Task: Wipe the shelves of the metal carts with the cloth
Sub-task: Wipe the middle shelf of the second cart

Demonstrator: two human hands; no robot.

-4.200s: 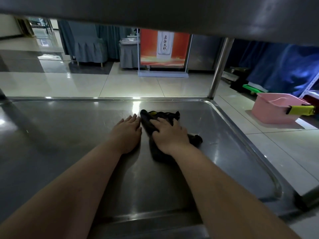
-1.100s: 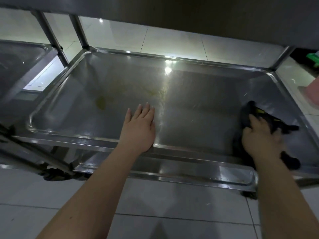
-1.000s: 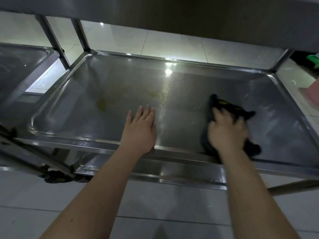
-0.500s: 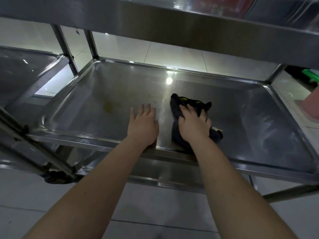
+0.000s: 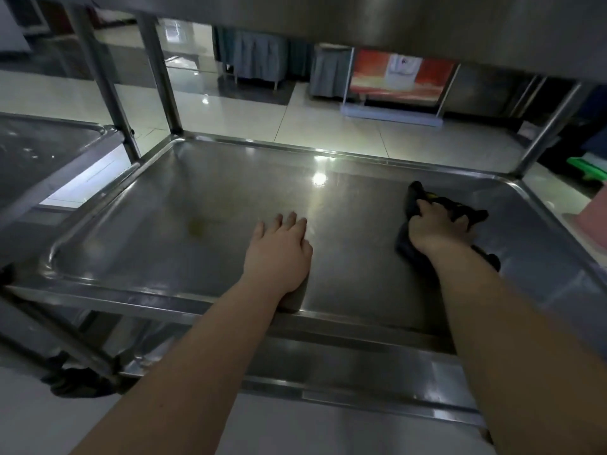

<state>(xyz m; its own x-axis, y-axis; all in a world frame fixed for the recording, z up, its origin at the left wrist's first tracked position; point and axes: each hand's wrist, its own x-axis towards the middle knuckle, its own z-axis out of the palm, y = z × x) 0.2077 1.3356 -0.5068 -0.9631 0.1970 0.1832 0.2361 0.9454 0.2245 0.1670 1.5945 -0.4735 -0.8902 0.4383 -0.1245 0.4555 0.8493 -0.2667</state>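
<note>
Gripping a dark cloth [image 5: 403,242] with yellow trim, the curled fingers [image 5: 423,208] of a person's right hand [image 5: 437,229] bunch it against the middle shelf [image 5: 197,188] of a metal cart, toward the tray's far right corner. The left hand [image 5: 279,254] lies flat on the same shelf near its front lip, with the fingers [image 5: 289,221] straight, close together and holding nothing. Both bare forearms reach in from the near edge. The raised-rim shelf carries the cloth, the two hands and a yellowish smear [image 5: 197,226] to the left of the left hand. An upper shelf [image 5: 394,18] hangs overhead, and a lower shelf [image 5: 345,366] shows beneath. A second cart [image 5: 39,149] stands just beside it at left. A pink tub [image 5: 591,221] sits on the tiled floor at the right edge, its contents out of sight. A red banner [image 5: 400,77] stands far across the room.
</note>
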